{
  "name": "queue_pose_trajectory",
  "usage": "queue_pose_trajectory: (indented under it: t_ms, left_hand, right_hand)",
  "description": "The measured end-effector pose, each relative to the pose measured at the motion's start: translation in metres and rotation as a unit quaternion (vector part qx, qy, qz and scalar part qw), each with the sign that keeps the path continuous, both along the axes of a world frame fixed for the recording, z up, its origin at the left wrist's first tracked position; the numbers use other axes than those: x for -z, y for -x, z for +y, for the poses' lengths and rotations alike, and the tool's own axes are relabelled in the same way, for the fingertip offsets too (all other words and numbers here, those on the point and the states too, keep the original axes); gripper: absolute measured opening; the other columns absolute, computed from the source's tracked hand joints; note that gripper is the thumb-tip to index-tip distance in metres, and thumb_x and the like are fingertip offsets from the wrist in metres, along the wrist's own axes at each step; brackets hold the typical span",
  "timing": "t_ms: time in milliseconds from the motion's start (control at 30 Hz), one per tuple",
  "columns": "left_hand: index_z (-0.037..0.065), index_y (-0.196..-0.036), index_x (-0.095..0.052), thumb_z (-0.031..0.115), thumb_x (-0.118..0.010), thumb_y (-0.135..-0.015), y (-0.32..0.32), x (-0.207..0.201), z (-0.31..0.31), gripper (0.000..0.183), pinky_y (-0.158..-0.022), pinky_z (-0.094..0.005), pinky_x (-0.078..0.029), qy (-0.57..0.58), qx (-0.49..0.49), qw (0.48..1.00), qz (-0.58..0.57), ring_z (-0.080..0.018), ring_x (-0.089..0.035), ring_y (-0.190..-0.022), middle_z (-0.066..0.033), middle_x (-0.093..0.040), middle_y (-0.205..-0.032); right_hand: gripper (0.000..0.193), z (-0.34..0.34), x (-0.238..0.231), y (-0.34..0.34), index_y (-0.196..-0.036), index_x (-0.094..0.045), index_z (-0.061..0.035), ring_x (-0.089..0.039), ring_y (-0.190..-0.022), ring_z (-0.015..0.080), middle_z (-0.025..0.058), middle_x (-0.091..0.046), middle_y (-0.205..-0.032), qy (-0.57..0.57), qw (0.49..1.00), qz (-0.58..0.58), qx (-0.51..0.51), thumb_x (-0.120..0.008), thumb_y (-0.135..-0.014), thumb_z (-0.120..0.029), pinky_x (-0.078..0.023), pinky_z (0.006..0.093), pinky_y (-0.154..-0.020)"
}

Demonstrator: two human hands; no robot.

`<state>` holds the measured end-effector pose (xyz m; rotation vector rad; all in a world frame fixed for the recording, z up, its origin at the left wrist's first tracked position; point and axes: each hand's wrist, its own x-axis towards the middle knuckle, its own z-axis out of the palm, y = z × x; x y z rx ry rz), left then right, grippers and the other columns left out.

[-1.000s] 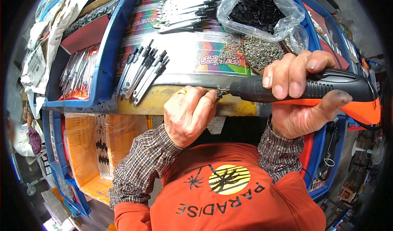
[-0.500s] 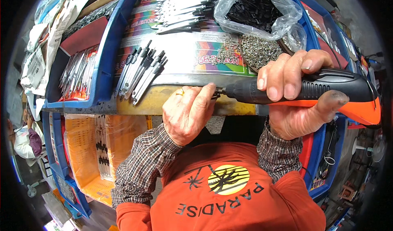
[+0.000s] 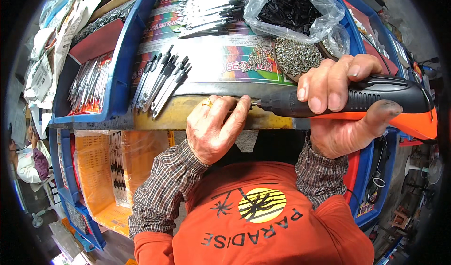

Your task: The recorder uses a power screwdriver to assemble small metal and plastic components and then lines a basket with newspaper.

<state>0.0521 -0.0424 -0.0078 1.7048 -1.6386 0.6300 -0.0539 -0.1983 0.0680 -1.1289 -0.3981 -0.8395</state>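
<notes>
My right hand (image 3: pixel 340 103) is wrapped around a black and orange electric screwdriver (image 3: pixel 376 98), held level and pointing left. Its thin metal bit (image 3: pixel 256 104) ends just beside the fingertips of my left hand (image 3: pixel 218 126). Those fingers are pinched together at the table's yellow edge, and what they hold is mostly hidden beneath them. To the left lies a bundle of white and black drawing compasses (image 3: pixel 164 77), their black tops pointing away from me. Small silver screws (image 3: pixel 296 58) are heaped just beyond the screwdriver.
A clear plastic bag of small black parts (image 3: pixel 286 11) stands at the back right. More compasses (image 3: pixel 211 6) are piled at the far middle. A blue bin (image 3: pixel 120 72) with slim silver pieces borders the left. Below the table sits an orange crate (image 3: pixel 96 185).
The dark piece that showed between my left fingertips and the bit is now out of sight, leaving the bit more exposed. My right hand still grips the screwdriver in nearly the same place.
</notes>
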Motion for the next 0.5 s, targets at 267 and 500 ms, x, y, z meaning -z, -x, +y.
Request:
queue_pose_trajectory:
  t_ms: [267,500]
  left_hand:
    - [0.001,-0.096,-0.062,-0.003,-0.068,-0.060,0.0016,-0.0013,0.0017,0.037,-0.052,-0.0302,-0.044,0.001,-0.013,1.000,-0.008,-0.0210,-0.055,-0.063,-0.0089,-0.056,-0.082]
    - [0.002,-0.094,-0.062,-0.003,-0.068,-0.060,0.0020,-0.0025,0.0013,0.035,-0.053,-0.0309,-0.045,0.011,0.002,0.999,0.035,-0.0215,-0.056,-0.064,-0.0096,-0.057,-0.083]
  right_hand:
    - [0.051,-0.0021,0.0006,0.0008,-0.098,-0.048,-0.0061,-0.050,-0.058,0.0147,0.0012,-0.048,-0.067,0.004,1.000,-0.011,-0.006,-0.053,-0.081,-0.053,-0.044,0.0338,-0.061]
    - [0.050,-0.0013,0.0017,0.0002,-0.098,-0.048,-0.0061,-0.050,-0.058,0.0147,0.0013,-0.049,-0.067,0.004,1.000,-0.012,-0.015,-0.053,-0.081,-0.053,-0.044,0.0336,-0.061]
